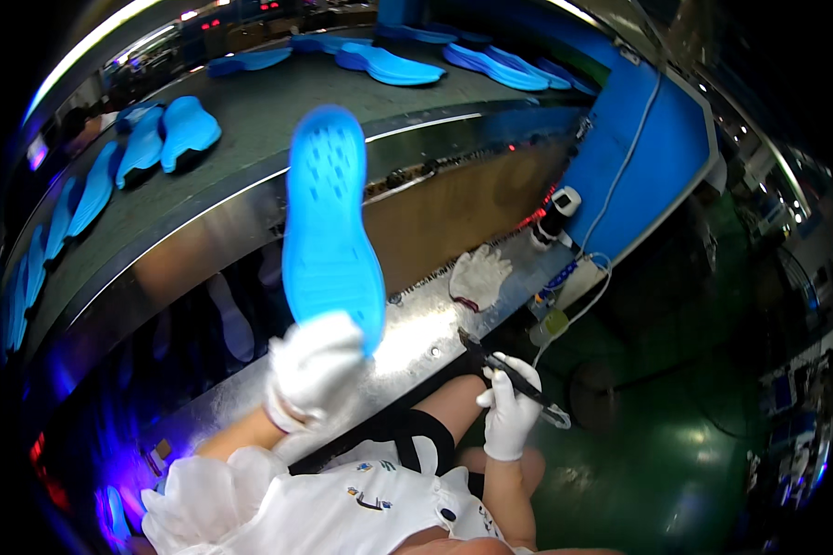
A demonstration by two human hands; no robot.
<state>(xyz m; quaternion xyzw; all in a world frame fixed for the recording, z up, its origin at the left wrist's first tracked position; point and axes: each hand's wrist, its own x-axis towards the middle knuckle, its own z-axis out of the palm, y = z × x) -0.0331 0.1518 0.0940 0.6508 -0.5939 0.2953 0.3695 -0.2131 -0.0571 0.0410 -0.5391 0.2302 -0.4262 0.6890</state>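
Above the metal ledge [415, 326], the blue shoe sole [329, 208] stands nearly upright, its far end rising across the edge of the dark conveyor belt [259, 94] in this view. The left hand [315, 368], in a white glove, grasps its near end; motion blur hides exactly how each finger lies. The sole's broad face is turned toward the camera, with small dark marks clustered near the far end.

Off to the right, the right hand [509, 407], also gloved in white, has its fingers curled around a slender black tool [528, 386], which slants with its upper tip by the ledge and is well apart from the sole. Near that tip, a loose off-white glove [480, 277] lies on the ledge. More blue soles [393, 66] line the belt, some overlapping. A blue panel [634, 125] stands at the belt's right end.
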